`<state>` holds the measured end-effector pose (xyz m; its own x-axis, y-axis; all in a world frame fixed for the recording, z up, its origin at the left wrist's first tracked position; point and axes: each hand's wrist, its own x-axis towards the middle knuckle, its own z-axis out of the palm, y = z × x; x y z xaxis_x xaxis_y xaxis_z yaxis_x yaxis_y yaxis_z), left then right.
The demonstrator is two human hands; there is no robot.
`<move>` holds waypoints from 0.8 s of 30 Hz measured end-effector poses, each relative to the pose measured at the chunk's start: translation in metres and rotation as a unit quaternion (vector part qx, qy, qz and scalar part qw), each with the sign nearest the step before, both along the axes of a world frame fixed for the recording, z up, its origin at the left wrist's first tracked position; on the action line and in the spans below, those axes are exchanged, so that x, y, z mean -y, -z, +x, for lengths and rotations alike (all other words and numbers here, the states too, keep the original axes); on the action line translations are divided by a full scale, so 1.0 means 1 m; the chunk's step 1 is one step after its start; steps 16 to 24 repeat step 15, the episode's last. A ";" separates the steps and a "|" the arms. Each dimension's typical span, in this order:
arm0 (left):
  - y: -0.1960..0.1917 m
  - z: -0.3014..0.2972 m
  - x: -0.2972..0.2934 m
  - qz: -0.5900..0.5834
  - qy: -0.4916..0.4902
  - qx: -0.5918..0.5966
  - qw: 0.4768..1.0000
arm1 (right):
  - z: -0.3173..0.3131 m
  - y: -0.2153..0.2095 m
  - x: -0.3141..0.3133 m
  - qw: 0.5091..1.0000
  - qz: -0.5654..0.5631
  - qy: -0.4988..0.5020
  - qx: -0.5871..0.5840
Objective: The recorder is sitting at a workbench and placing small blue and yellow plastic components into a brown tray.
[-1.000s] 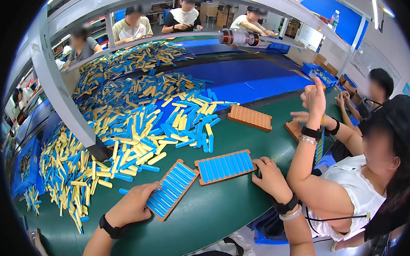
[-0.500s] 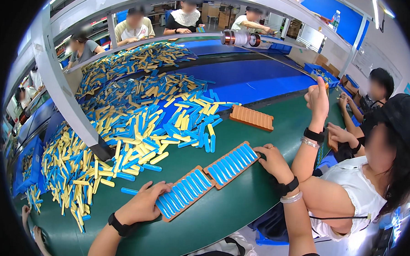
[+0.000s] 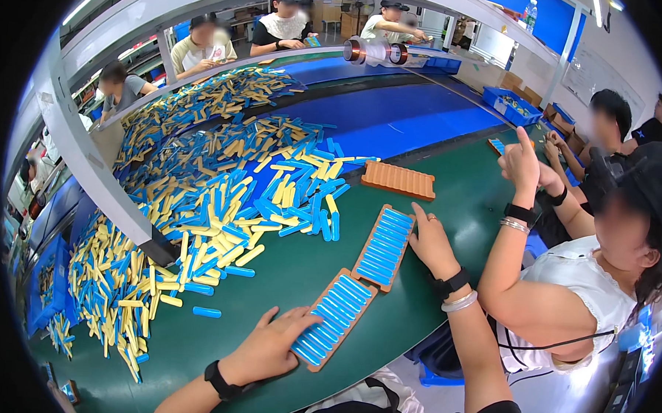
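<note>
My left hand (image 3: 266, 347) lies flat, fingers spread, on the near end of an orange rectangular tray filled with a row of blue sticks (image 3: 335, 319), close to the tabletop's (image 3: 449, 212) near edge. It presses on the tray without gripping anything. My right hand (image 3: 430, 244) rests open against the right long side of a second orange tray packed with blue sticks (image 3: 384, 247), fingers touching its rim, nothing clasped. The two trays lie end to end, nearly touching, angled away from me. Farther in, an empty ribbed orange tray (image 3: 398, 180) sits alone on the green tabletop. To the left spreads a big loose heap of blue and yellow plastic sticks (image 3: 221, 194). At the right edge, a seated person in a white top raises one hand (image 3: 521, 162).
</note>
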<state>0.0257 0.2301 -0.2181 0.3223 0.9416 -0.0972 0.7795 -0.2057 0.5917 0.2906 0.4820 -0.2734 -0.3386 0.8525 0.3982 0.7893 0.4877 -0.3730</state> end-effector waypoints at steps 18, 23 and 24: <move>0.017 0.082 -0.025 0.088 0.008 -0.004 0.996 | 0.066 -0.042 0.155 0.976 -0.194 -0.096 -0.028; 0.017 0.082 -0.025 0.088 0.008 -0.004 0.996 | 0.066 -0.042 0.155 0.976 -0.194 -0.096 -0.028; 0.017 0.082 -0.025 0.088 0.008 -0.004 0.996 | 0.066 -0.042 0.155 0.976 -0.194 -0.096 -0.028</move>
